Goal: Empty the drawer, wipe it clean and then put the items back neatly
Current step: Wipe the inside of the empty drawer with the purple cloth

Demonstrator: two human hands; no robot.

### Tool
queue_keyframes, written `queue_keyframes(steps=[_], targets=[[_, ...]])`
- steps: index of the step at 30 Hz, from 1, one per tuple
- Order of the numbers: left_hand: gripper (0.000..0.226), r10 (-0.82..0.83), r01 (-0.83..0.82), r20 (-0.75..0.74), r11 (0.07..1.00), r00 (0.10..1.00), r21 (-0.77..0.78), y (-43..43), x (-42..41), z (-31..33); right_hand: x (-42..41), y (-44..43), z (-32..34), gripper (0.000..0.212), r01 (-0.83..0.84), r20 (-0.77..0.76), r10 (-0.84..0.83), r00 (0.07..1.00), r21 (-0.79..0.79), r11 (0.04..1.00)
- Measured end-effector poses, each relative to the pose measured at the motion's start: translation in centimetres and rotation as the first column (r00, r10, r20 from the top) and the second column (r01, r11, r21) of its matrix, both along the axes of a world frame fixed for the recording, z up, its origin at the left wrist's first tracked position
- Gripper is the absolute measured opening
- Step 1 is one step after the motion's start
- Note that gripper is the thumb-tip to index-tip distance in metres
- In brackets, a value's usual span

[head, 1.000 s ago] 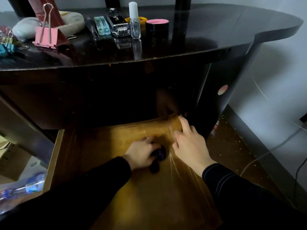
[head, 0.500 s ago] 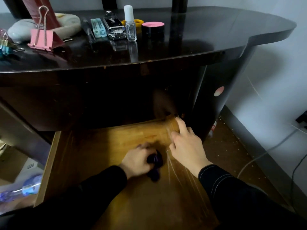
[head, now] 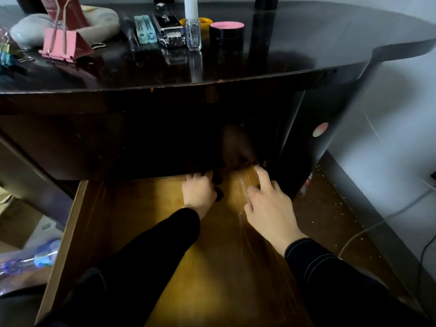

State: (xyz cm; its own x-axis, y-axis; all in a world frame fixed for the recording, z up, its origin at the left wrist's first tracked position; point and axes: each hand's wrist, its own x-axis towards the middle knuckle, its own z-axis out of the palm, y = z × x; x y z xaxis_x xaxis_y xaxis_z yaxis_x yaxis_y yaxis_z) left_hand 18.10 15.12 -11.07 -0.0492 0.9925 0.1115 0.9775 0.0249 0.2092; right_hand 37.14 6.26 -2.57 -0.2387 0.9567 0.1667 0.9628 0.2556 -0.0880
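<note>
Left hand (head: 198,193) fingers curl round a dark rag (head: 219,186), deep in the drawer (head: 132,220); right hand (head: 269,208) fingers rest loose, holding nothing. Best to wipe firmly into the corner beyond them.

Dark desk (head: 306,43): clip (head: 61,46), bottle (head: 193,31), jar (head: 226,31)

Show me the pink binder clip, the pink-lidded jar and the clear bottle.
pink binder clip (head: 59,44): head view, on its pink body.
pink-lidded jar (head: 226,25): head view, on the lid's top.
clear bottle (head: 194,35): head view, on its glass body.
</note>
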Motion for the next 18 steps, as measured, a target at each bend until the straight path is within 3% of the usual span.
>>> queue_keyframes(steps=[3,8,11,14,18], targets=[[0.044,0.008,-0.006,0.040,0.999,0.999,-0.038,-0.4,0.2,0.2,0.0,-0.1,0.2,0.010,-0.001,0.014,0.001,1.000,0.003,1.000],[0.047,-0.292,0.298,0.055,0.939,0.955,-0.171,-5.3,-2.3,1.5,0.0,-0.4,0.3,0.012,-0.008,0.033,0.008,0.999,0.004,1.000],[0.047,-0.366,0.358,-0.004,0.913,0.931,-0.197,-8.3,-4.7,1.0,0.0,-0.4,0.3,0.013,-0.008,0.032,0.008,0.999,0.001,1.000],[0.047,-0.247,0.233,-0.087,0.962,0.965,-0.144,-8.0,-6.2,0.8,0.0,-0.2,0.1,0.013,-0.006,0.019,0.006,1.000,0.001,1.000],[0.045,-0.046,0.041,-0.054,0.995,0.997,-0.087,-4.6,-4.3,1.0,0.0,0.0,-0.1,0.012,-0.006,0.002,0.006,1.000,-0.007,1.000]])
